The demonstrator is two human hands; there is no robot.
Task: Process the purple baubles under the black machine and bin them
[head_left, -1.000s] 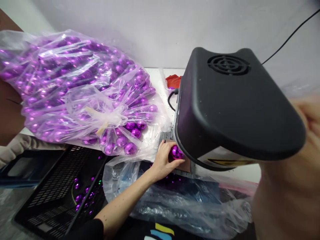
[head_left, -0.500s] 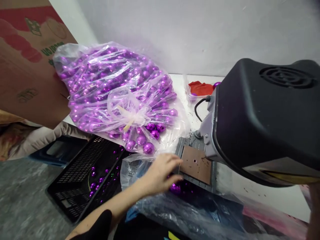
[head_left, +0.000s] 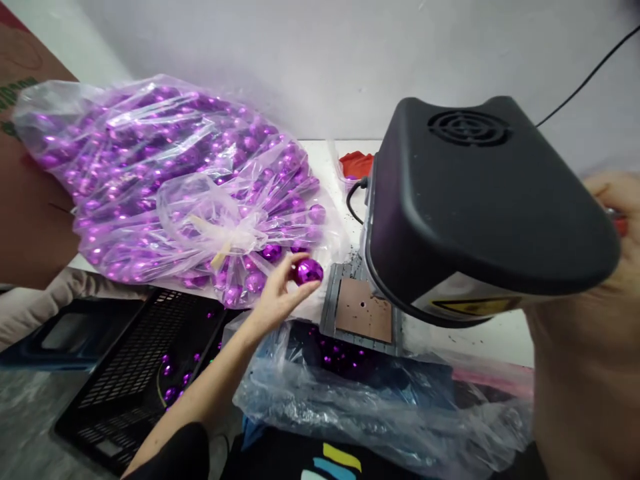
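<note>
My left hand (head_left: 277,297) pinches a shiny purple ball (head_left: 307,271) in its fingertips, lifted just left of the brown pad (head_left: 364,311) under the black machine head (head_left: 480,200). My right hand (head_left: 614,200) is at the far right edge behind the machine head, blurred, closed around a handle with a red part that I can barely see. Below the pad, an open clear plastic bag (head_left: 380,393) holds several loose purple balls.
A big tied clear bag of purple balls (head_left: 165,180) lies on the white table (head_left: 320,160) to the left. A black mesh crate (head_left: 135,367) with a few balls sits lower left. A cardboard box (head_left: 25,167) stands far left; a small tub with something red (head_left: 356,163) sits behind.
The left hand left the pad, dipped into the open bag below it, and now holds a purple ball raised left of the pad. The view has swung back to the right.
</note>
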